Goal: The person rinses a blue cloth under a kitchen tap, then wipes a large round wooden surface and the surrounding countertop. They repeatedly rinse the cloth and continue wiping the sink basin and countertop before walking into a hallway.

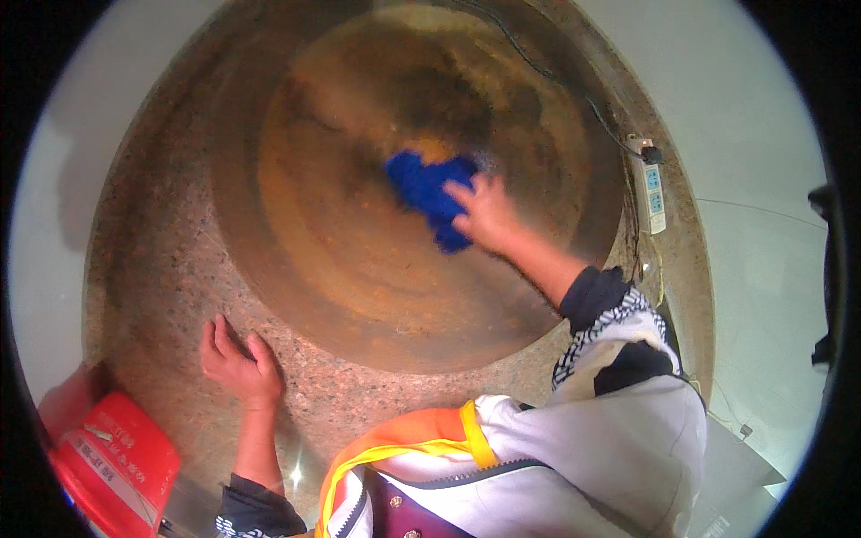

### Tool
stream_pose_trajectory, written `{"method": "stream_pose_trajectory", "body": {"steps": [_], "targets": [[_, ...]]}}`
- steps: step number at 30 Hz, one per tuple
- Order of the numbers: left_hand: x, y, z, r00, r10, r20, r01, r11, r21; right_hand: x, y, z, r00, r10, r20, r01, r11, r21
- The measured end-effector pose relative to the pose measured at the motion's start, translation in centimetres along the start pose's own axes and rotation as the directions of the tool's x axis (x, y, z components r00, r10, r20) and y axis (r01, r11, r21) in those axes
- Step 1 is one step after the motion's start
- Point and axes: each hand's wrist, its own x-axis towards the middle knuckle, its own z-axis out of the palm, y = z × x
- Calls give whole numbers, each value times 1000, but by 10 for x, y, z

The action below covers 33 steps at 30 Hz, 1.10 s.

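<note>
A crumpled blue cloth (437, 190) lies against the brown, stained surface of a large round piece (404, 300), close to its middle. My right hand (484, 213) presses on the cloth's right side, and its fingers are slightly blurred. Part of the cloth is hidden under that hand. To the lower left, my left hand (240, 360) rests at the speckled granite surface (184, 269) around the round piece. Its thumb stands apart from the fingers, and nothing is in it.
A white power strip (652, 188) with a black plug (652, 155) lies along the granite's right side. A dark cable (529, 56) runs from it across the upper right. At the lower left stands a red plastic container (134, 448) with printed labels.
</note>
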Motion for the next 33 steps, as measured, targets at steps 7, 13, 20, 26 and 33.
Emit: {"method": "stream_pose_trajectory", "body": {"steps": [7,13,20,26,33], "targets": [[-1,-5,1,999,39,1,-39,998,40,-20,39,-84,932,72,-355,-73,997,10],[-2,-9,5,999,32,-24,-31,999,31,-95,49,-74,891,449,-69,-409,727,-552],[0,-8,4,998,50,-30,-50,999,-1,-102,-46,-37,980,43,195,-105,942,319],[1,-7,2,999,36,-21,-36,999,-13,9,44,-105,813,177,-554,-214,977,-3],[2,-6,1,1000,23,-9,-23,1000,-2,205,38,-52,352,531,-771,-438,821,365]]}}
